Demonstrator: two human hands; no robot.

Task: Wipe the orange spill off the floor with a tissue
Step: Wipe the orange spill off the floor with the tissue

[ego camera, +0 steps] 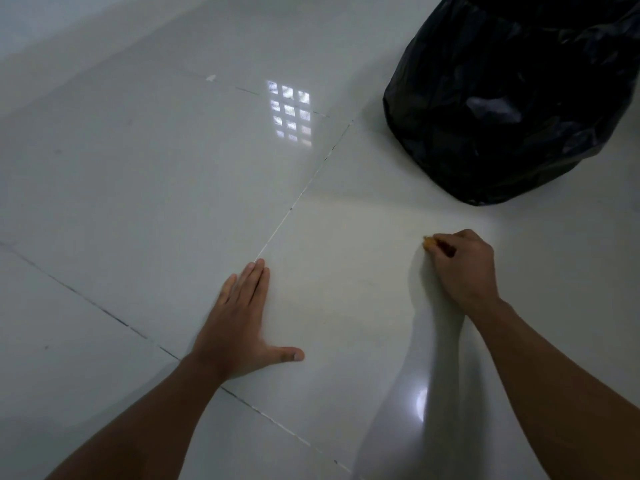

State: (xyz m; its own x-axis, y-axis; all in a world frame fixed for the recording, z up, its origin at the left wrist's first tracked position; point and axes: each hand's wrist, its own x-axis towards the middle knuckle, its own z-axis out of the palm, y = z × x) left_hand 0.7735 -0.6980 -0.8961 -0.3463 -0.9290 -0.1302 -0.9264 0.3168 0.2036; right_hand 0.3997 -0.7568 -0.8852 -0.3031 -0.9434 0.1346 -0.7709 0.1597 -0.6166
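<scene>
On the glossy floor, my left hand lies flat and spread, holding nothing, just bracing me. To its right the tiles look nearly clean; I see no clear orange spill there. My right hand is curled tight around a small orange-stained tissue, only its tip showing, pressed to the floor. Wet tissue is light, soft and likely to tear, so I judge a fingertip pinch around the whole wad safest. Beyond stands a black bin bag.
</scene>
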